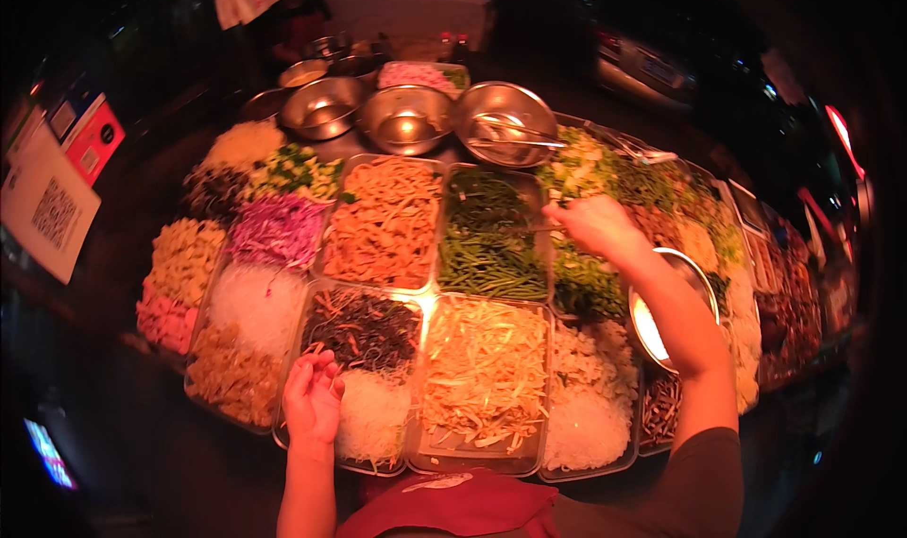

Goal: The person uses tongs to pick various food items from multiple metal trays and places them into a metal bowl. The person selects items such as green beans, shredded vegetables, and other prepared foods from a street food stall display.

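Observation:
My right hand [597,226] reaches over the trays at the right, its fingers pinched together beside a tray of green beans and dark greens [491,264]. A thin dark end shows at the fingertips, too small to name. Under that forearm sits a shiny metal bowl [648,332], partly covered by the arm. Loosely curled with the fingers apart, my left hand [312,398] hovers at the near edge of a tray of dark shreds [368,325] and white noodles [373,415]. It appears to hold nothing. Between the hands lies a tray of pale yellow shreds [484,368].
Three steel bowls stand at the back; the right one [505,122] holds metal utensils. Orange-looking strips [383,222], purple shredded cabbage [276,228] and clear noodles [253,307] fill other trays. Tongs [633,146] lie at the back right. Printed code cards [52,198] hang at the left.

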`<state>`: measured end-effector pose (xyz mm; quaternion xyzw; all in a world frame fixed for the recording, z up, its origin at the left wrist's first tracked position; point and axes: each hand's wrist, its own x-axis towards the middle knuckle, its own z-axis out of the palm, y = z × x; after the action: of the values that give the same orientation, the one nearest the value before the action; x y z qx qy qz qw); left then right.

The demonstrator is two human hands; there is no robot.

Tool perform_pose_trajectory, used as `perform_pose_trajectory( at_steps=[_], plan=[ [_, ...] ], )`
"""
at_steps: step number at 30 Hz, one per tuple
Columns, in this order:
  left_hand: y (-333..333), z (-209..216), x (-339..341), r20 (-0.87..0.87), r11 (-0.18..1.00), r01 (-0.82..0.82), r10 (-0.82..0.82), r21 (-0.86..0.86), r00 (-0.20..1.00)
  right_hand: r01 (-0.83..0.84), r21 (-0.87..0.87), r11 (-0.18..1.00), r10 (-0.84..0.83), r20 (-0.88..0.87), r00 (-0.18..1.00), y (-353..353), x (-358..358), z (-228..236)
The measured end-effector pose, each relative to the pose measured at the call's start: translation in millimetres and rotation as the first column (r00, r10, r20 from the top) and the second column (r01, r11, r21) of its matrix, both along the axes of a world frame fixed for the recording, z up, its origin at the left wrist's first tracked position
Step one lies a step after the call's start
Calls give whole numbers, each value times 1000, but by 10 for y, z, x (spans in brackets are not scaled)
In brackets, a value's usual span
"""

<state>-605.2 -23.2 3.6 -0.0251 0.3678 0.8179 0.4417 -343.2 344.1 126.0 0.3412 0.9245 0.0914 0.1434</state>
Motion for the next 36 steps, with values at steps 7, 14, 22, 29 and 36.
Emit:
perform_pose_trajectory(
  at_steps=[7,14,22,29,36],
  plan=[
    [-590,183,-216,-115,931,-355,344,-88,932,-246,166,955,275,-182,944,-283,-15,-43],
    [-707,459,-117,-151,931,-358,344,-78,927,-241,92,966,258,-399,880,-481,-967,-562],
    [-914,448,-925,-163,933,-360,359,27,919,-179,219,959,227,-216,950,-323,-2624,-944],
    [-1853,16,-2469,-226,923,-385,370,-22,901,-51,206,977,69,-83,994,-565,-2986,-511],
    [-2072,40,-3543,-201,954,-296,283,-41,938,110,214,971,-82,-139,987,-904,-3182,-76]
  ],
)
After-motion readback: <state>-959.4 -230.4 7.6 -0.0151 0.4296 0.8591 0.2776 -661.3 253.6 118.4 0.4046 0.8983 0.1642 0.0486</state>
